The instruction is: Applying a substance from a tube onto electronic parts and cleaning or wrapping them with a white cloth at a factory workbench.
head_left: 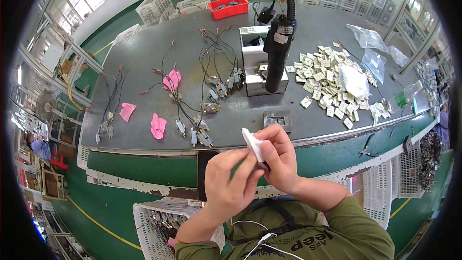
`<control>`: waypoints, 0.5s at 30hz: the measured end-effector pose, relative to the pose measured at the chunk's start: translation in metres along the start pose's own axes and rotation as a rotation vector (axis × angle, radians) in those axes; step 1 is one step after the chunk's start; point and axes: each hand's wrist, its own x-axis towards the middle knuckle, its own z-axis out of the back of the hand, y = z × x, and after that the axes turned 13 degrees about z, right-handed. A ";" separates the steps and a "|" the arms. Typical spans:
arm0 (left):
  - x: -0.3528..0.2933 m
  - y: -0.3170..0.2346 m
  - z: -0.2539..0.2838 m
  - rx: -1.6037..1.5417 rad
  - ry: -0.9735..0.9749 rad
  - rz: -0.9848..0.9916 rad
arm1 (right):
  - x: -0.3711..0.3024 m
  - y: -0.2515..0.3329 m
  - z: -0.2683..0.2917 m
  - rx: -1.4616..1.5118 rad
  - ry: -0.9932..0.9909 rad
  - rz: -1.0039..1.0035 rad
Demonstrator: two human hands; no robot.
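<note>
Windows line the far walls of a workshop with a green floor, and a long grey counter (144,135) runs across the middle of the view. Both hands meet just in front of its near edge, above a green ledge. The right hand (279,156) is curled around a small white plastic piece (252,143), which sticks up tilted between its thumb and fingers. The left hand (231,180) is half closed, its fingertips pressed against the lower end of the same piece; what exactly they pinch there is hidden.

On the counter behind the hands stands a white box-shaped fixture (255,62), with a black powered screwdriver (277,50) hanging upright in front of it from a cable. A small dark metal block (277,119) sits near the counter's edge, just beyond the hands. To the right lies a heap of small white parts (327,79) with a clear plastic bag (353,81) on top. To the left, bundles of thin black wires with switches (211,91) lie spread out, among three pink paper scraps (158,126). A red tray (229,6) rests at the far edge. White baskets (149,231) stand below the counter.
</note>
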 end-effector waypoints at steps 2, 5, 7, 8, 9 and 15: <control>0.001 -0.005 0.002 0.183 0.014 -0.081 | 0.002 0.000 -0.001 -0.056 0.000 0.022; 0.006 -0.006 0.007 0.088 0.095 -0.119 | 0.007 0.004 0.002 -0.039 -0.030 -0.074; -0.001 0.007 0.009 -0.166 0.078 -0.008 | 0.012 0.010 0.004 0.035 -0.058 -0.195; -0.006 0.014 0.007 -0.421 0.058 0.104 | 0.015 0.016 0.004 0.146 -0.033 -0.302; -0.006 0.019 0.002 -0.586 0.000 0.268 | 0.017 0.019 0.004 0.256 -0.007 -0.409; 0.007 0.027 -0.008 -1.037 0.237 0.641 | 0.015 0.015 0.010 0.124 0.117 -0.498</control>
